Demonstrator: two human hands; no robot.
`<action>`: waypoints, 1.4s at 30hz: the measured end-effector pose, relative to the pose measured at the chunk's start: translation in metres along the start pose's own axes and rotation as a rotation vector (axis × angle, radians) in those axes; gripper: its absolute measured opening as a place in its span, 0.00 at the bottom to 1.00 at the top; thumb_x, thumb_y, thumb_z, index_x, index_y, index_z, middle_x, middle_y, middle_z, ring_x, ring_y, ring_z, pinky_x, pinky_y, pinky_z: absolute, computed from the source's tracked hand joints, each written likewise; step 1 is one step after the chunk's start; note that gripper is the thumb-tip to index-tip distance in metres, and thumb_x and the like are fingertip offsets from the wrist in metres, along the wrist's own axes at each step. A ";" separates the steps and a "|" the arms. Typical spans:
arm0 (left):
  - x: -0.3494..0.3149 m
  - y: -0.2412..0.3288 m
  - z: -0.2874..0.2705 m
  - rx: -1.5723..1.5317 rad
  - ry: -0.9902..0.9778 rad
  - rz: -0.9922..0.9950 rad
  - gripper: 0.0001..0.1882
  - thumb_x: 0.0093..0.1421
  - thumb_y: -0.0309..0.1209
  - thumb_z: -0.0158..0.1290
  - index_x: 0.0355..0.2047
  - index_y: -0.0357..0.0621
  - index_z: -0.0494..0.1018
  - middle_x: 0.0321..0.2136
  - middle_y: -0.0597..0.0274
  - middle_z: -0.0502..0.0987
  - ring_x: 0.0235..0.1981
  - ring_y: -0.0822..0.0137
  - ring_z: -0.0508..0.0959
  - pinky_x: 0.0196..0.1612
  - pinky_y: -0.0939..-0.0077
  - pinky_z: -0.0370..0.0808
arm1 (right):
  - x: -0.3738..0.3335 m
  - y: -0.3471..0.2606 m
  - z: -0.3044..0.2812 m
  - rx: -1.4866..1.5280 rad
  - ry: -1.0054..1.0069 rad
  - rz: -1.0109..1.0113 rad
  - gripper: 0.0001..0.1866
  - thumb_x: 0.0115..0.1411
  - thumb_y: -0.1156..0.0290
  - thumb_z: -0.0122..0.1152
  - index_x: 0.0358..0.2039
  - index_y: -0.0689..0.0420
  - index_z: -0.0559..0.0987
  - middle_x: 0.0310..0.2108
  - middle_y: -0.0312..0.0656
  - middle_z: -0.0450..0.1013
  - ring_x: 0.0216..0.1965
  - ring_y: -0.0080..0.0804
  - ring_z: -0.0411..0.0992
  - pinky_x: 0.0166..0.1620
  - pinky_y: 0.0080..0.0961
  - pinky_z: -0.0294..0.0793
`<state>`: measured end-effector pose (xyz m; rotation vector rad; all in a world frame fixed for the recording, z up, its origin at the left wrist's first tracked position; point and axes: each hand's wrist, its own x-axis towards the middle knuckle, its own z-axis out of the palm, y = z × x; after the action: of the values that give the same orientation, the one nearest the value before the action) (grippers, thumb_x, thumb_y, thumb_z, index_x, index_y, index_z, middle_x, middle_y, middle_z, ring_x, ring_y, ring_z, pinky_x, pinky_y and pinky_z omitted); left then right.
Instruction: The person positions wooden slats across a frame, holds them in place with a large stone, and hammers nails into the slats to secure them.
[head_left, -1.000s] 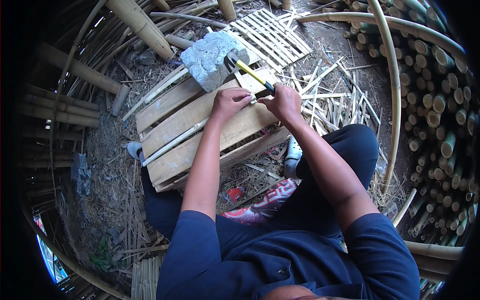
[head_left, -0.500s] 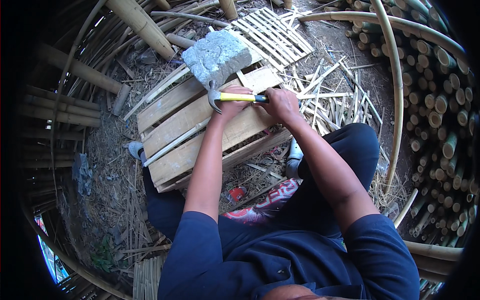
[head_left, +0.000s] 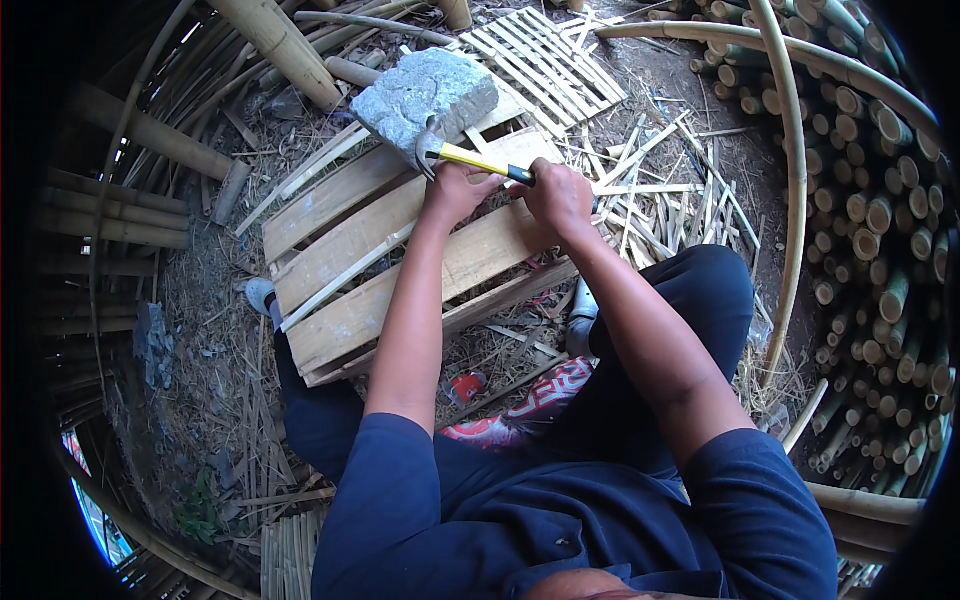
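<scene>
Two hands: right grip (head_left: pixel 558 198) closed round the handle of the hammer (head_left: pixel 475 158), head out leftward, near the left grip (head_left: pixel 458 194), partly curled, contents hidden. Control likely wants left grip clear of that head. Slatted surface (head_left: pixel 345 328) beneath both; stone block (head_left: pixel 425 95) beyond.

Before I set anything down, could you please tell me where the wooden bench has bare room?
The nearest board of the bench is bare between the left forearm and a thin strip, and again between the forearms. It is crowded around the stone block, hammer, left hand and right hand, and beyond the bench's right end, among scattered strips.
</scene>
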<state>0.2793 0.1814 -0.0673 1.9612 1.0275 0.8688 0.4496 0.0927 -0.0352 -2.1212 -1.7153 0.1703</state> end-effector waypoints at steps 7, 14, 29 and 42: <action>0.009 -0.006 -0.001 0.043 0.022 0.113 0.11 0.55 0.36 0.69 0.35 0.43 0.86 0.33 0.55 0.85 0.37 0.61 0.84 0.44 0.68 0.79 | 0.014 0.000 0.009 0.038 -0.023 0.099 0.24 0.52 0.46 0.75 0.31 0.56 0.81 0.28 0.48 0.80 0.32 0.49 0.80 0.35 0.45 0.77; 0.010 -0.009 0.000 0.073 0.042 0.156 0.10 0.55 0.34 0.69 0.33 0.41 0.85 0.33 0.55 0.84 0.38 0.60 0.83 0.45 0.67 0.78 | 0.010 -0.006 -0.012 0.055 -0.104 0.107 0.24 0.53 0.48 0.75 0.32 0.59 0.84 0.29 0.50 0.81 0.33 0.48 0.81 0.36 0.43 0.78; 0.008 -0.010 -0.005 0.193 0.095 0.348 0.08 0.56 0.32 0.67 0.31 0.41 0.84 0.30 0.58 0.84 0.34 0.63 0.84 0.41 0.71 0.79 | -0.002 0.019 -0.166 0.083 -0.363 0.201 0.39 0.61 0.37 0.60 0.23 0.70 0.83 0.21 0.55 0.78 0.25 0.45 0.80 0.34 0.42 0.79; 0.011 -0.008 0.002 0.099 0.034 0.193 0.07 0.55 0.29 0.68 0.29 0.38 0.84 0.27 0.62 0.82 0.26 0.74 0.79 0.31 0.79 0.76 | -0.017 0.031 -0.115 0.303 -0.336 0.132 0.32 0.73 0.52 0.48 0.32 0.73 0.81 0.27 0.66 0.77 0.35 0.65 0.78 0.46 0.51 0.76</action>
<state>0.2835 0.1936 -0.0723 2.1623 0.9267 0.9752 0.5135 0.0443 0.0548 -2.0591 -1.5960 0.8123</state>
